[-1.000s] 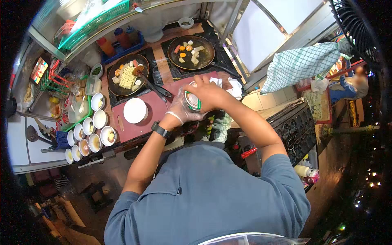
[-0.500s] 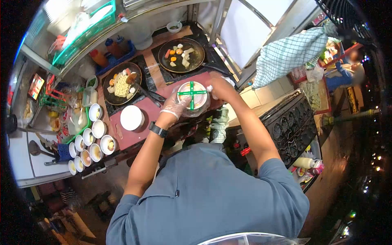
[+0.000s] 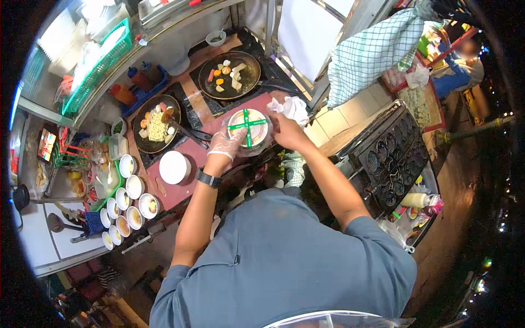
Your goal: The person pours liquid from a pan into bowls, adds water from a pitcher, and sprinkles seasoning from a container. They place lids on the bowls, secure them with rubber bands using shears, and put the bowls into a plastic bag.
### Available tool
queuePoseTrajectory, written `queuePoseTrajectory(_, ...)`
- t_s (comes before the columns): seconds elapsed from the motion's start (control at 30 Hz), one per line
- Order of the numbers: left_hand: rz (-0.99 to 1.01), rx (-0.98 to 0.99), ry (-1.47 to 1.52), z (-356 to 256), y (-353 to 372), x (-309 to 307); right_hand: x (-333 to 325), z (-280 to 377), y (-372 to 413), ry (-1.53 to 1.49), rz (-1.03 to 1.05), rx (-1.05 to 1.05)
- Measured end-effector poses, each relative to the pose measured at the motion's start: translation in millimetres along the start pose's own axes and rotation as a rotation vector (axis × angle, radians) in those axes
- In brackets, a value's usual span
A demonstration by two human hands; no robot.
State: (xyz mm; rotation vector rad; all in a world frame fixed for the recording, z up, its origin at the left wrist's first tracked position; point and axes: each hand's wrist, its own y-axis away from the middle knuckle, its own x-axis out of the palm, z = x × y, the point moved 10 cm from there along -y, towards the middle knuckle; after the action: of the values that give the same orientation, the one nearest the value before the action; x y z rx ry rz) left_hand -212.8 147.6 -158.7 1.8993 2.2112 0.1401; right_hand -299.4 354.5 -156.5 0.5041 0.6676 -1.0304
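A round white lidded tub [image 3: 257, 124], with green tape crossed over its lid and clear plastic around it, sits over the red board. My left hand [image 3: 225, 143], in a clear plastic glove, grips its left side with the thumb over the lid. At the tub's right edge is my right hand [image 3: 286, 131], bare, its fingers curled around crumpled white tissue [image 3: 295, 110] that bulges out on the far side. My fingertips there are partly hidden. Left of the gloved hand stands a white bowl [image 3: 175, 167].
Two pans hold food: one with noodles [image 3: 157, 129], another with vegetable pieces [image 3: 237, 76]. Several small white cups [image 3: 134, 187] line the left counter. A black moulded pan [image 3: 391, 158] stands right, below a hanging checked cloth [image 3: 372, 60]. A seated person [image 3: 459, 74] is beyond.
My right hand has shifted closer to the tub's near right side, and more of the white tissue shows. The left hand keeps its grip. The whole view has turned slightly.
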Motion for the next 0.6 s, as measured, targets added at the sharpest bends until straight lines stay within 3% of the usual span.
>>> queuePoseTrajectory(0.1, -0.043, -0.029, -0.188, -6, -2, -10, -31, 29, 4, -0.102, -0.026, 0.123)
queuePoseTrajectory(0.13, -0.069, 0.078, -0.241, -17, -1, -11, -50, 57, 10, -0.138, -0.068, 0.000)
queuePoseTrajectory(0.17, -0.090, 0.188, -0.295, -28, 1, -11, -55, 67, 13, -0.144, -0.067, 0.003)
queuePoseTrajectory(0.23, -0.121, 0.239, -0.382, -36, 2, -10, -71, 130, 27, 0.035, -0.232, -0.483)
queuePoseTrajectory(0.27, -0.156, 0.291, -0.465, -44, 4, -10, -68, 141, 31, 0.008, -0.268, -0.554)
queuePoseTrajectory(0.43, -0.225, 0.396, -0.740, -82, 22, -10, -62, 138, 22, 0.018, -0.292, -0.414)
queuePoseTrajectory(0.5, -0.182, 0.287, -0.988, -105, 30, -7, -74, 138, 18, -0.016, -0.382, -0.451)
queuePoseTrajectory(0.6, -0.175, 0.407, -1.040, -120, 16, -17, -83, 129, 8, 0.004, -0.437, -0.380)
